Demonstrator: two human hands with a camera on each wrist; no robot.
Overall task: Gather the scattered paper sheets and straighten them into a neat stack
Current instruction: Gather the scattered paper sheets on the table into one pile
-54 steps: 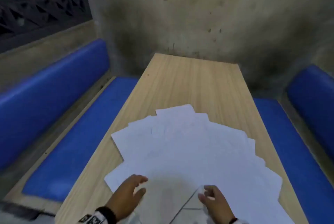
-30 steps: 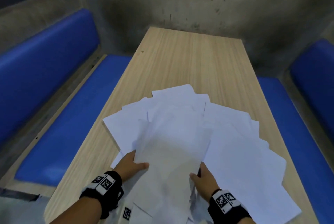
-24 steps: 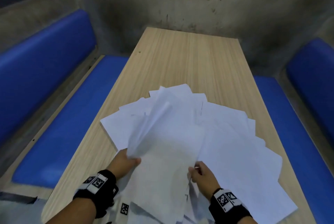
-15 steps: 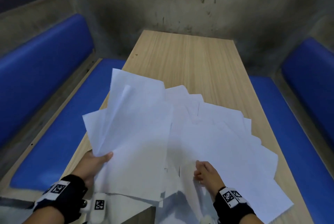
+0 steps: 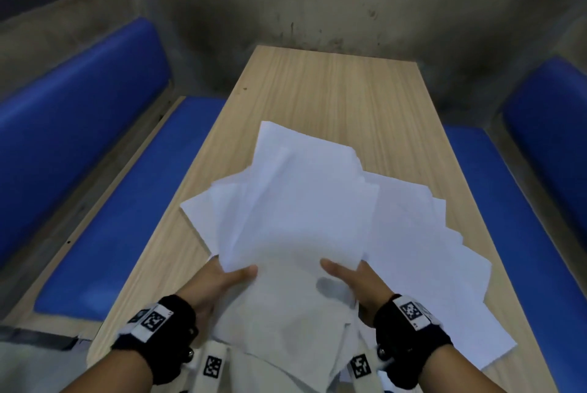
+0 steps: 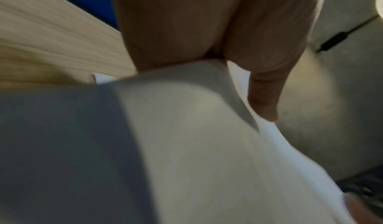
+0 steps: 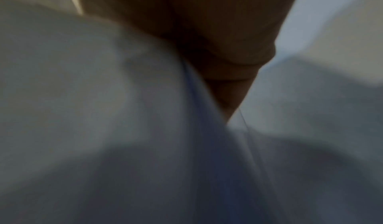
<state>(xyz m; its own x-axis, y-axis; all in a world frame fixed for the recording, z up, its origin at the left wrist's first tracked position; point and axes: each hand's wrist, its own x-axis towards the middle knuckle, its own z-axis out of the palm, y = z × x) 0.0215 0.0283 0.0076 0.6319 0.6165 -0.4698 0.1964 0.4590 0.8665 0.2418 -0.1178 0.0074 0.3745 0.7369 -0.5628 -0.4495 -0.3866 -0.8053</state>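
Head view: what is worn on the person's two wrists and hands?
The left hand and right hand are bare. Each wrist carries a black band with a white tag printed in a black square code; white straps with similar codes hang below.

Bare forearms showed, each wearing a thick black fabric wrist strap (image 5: 171, 326) topped by a white tag printed with a black-and-white square code (image 5: 411, 312); small metal screws glinted beside both.
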